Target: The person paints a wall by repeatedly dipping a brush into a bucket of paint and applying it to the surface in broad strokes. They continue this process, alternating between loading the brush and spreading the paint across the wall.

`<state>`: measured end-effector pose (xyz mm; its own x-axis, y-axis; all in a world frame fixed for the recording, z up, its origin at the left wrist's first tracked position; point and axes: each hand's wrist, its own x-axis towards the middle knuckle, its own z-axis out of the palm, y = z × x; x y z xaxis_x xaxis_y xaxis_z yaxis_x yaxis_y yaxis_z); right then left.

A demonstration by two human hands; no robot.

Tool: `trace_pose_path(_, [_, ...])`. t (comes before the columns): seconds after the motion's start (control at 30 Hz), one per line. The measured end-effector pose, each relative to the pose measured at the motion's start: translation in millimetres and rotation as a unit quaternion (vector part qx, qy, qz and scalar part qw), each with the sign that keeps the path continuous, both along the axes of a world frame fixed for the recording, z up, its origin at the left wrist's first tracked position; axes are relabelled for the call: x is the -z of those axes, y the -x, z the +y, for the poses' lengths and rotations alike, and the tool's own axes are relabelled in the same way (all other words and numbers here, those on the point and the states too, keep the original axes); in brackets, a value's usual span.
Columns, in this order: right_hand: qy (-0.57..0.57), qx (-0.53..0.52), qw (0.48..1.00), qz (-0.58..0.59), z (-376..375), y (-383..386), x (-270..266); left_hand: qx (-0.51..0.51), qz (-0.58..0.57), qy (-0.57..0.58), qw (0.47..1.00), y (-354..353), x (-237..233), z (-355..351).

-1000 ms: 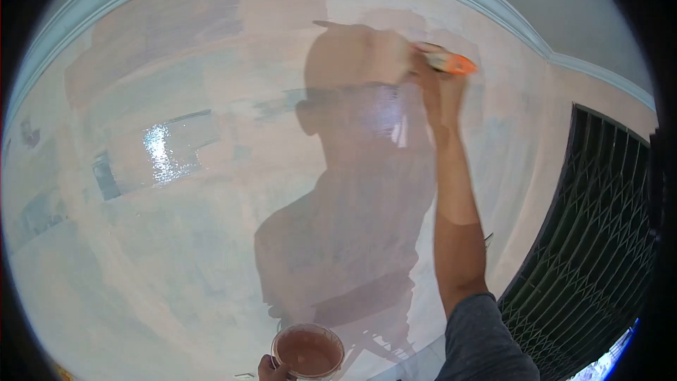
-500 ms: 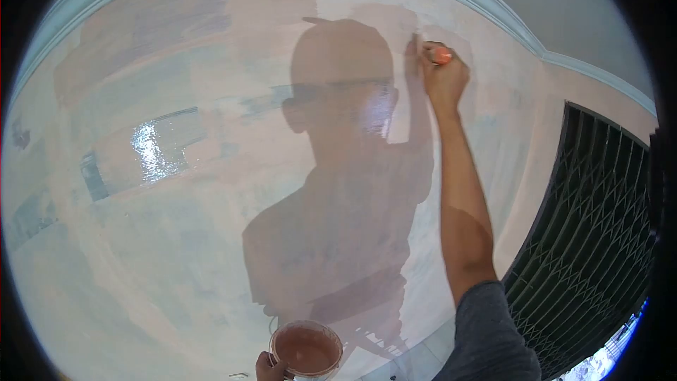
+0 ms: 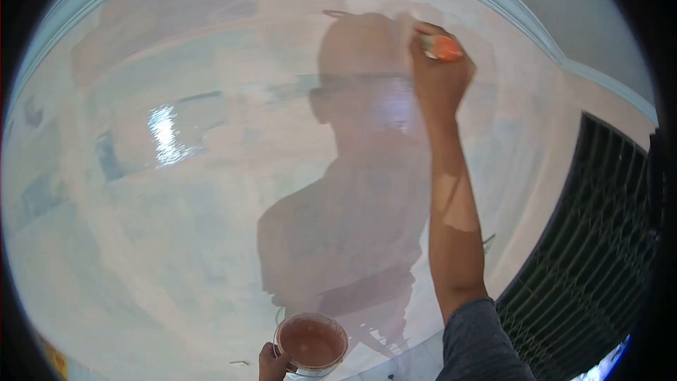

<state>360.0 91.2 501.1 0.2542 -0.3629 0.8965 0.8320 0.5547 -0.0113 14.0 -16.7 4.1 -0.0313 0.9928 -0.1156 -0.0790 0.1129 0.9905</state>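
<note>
My right hand [image 3: 443, 77] is raised against the wall [image 3: 233, 240], its fingers wrapped round a paintbrush [image 3: 445, 47] with an orange handle. The bristles are mostly hidden by the fingers, close to the wall surface. Low in the view, my left hand [image 3: 273, 365] grips a small bucket [image 3: 310, 373] by its left rim. Reddish-brown paint [image 3: 310, 342] shows inside it. Thin pinkish coats lie over the pale wall in uneven patches, with a wet shine at the left.
A pale moulding [image 3: 518, 10] runs along the top of the wall below the ceiling. To the right stands a dark folding metal gate [image 3: 578, 254]. My shadow falls across the wall's middle. A light tiled floor [image 3: 423, 356] shows at the bottom.
My right hand with the paintbrush has shifted slightly left and up on the wall. The view has turned a little, so wall and gate sit further right. The bucket stays in my left hand.
</note>
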Motion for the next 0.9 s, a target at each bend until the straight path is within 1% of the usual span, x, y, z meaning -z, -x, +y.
trace_pose_path(0.03, [0.001,-0.013,1.000,-0.007,0.8,3.3,-0.7,-0.008,-0.002,0.005,1.000,3.4,6.4,1.4])
trace_pose_path(0.07, [0.020,0.001,1.000,0.020,1.2,6.9,0.1,-0.017,-0.008,0.004,1.000,5.8,11.6,2.6])
trace_pose_path(0.1, [0.040,0.019,0.998,0.049,3.0,10.9,1.6,-0.029,0.007,0.004,1.000,8.3,16.6,3.9])
trace_pose_path(0.13, [0.038,0.014,0.998,0.046,7.1,20.4,1.5,-0.038,0.023,0.002,0.999,9.3,17.5,4.3])
trace_pose_path(0.2, [0.053,0.072,0.995,0.053,18.6,49.1,5.0,-0.043,0.035,-0.001,0.998,9.9,9.4,0.9])
trace_pose_path(0.27, [0.085,0.044,0.995,0.016,30.5,100.2,9.3,-0.037,0.051,-0.005,0.998,7.0,-4.9,-3.6])
trace_pose_path(0.3, [0.042,-0.060,0.996,-0.054,25.7,134.5,14.5,-0.032,0.038,0.011,0.999,5.2,-11.9,-5.3])
trace_pose_path(0.33, [-0.020,-0.003,0.999,-0.048,34.4,174.6,19.2,-0.027,0.026,0.026,0.999,3.5,-14.9,-6.1])
trace_pose_path(0.37, [0.007,-0.046,0.991,-0.129,19.5,202.5,24.9,-0.022,0.033,0.027,0.999,2.6,-14.4,-7.0])
trace_pose_path(0.4, [-0.040,-0.158,0.978,-0.132,1.2,228.8,28.3,-0.020,0.031,0.010,0.999,4.0,-10.3,-6.6])
trace_pose_path(0.43, [-0.014,-0.209,0.970,-0.127,-20.2,245.0,30.7,-0.020,0.027,-0.006,0.999,5.8,-7.2,-6.1])
trace_pose_path(0.47, [0.014,-0.244,0.958,-0.150,-34.1,251.5,32.2,-0.020,0.031,-0.004,0.999,8.7,-4.0,-5.9])
trace_pose_path(0.53, [-0.022,-0.311,0.941,-0.133,-50.8,239.5,28.6,-0.017,-0.016,0.002,1.000,12.4,-1.9,-11.4])
trace_pose_path(0.6, [-0.063,-0.240,0.962,-0.116,-51.4,206.0,32.8,-0.026,-0.013,0.003,1.000,14.7,-7.6,-18.9])
trace_pose_path(0.63, [-0.084,-0.276,0.950,-0.121,-53.1,182.7,36.3,-0.033,-0.009,0.003,0.999,14.0,-11.2,-23.2])
trace_pose_path(0.67, [-0.103,-0.210,0.964,-0.128,-51.1,153.4,42.7,-0.046,-0.018,0.006,0.999,11.7,-15.4,-25.1])
trace_pose_path(0.7, [-0.026,-0.221,0.972,-0.075,-55.6,128.6,57.9,-0.044,-0.014,0.013,0.999,8.9,-21.3,-26.4])
trace_pose_path(0.73, [0.036,-0.248,0.968,-0.032,-69.3,109.7,69.9,-0.046,-0.012,0.022,0.999,8.7,-23.9,-29.3])
trace_pose_path(0.77, [0.103,-0.284,0.951,0.068,-79.0,92.2,83.4,-0.044,-0.009,0.019,0.999,9.0,-22.9,-30.4])
trace_pose_path(0.8, [0.110,-0.284,0.948,0.091,-73.7,66.0,101.4,-0.068,-0.018,0.023,0.997,8.0,-24.6,-30.8])
trace_pose_path(0.83, [0.148,-0.357,0.903,0.189,-86.6,63.2,113.8,-0.059,0.012,0.030,0.998,5.8,-25.6,-29.1])
trace_pose_path(0.87, [0.192,-0.355,0.888,0.220,-91.6,50.0,135.1,-0.050,0.042,0.041,0.997,4.0,-25.8,-32.0])
trace_pose_path(0.9, [0.232,-0.342,0.867,0.278,-95.2,44.0,156.6,-0.060,0.066,0.044,0.995,2.2,-24.6,-32.5])
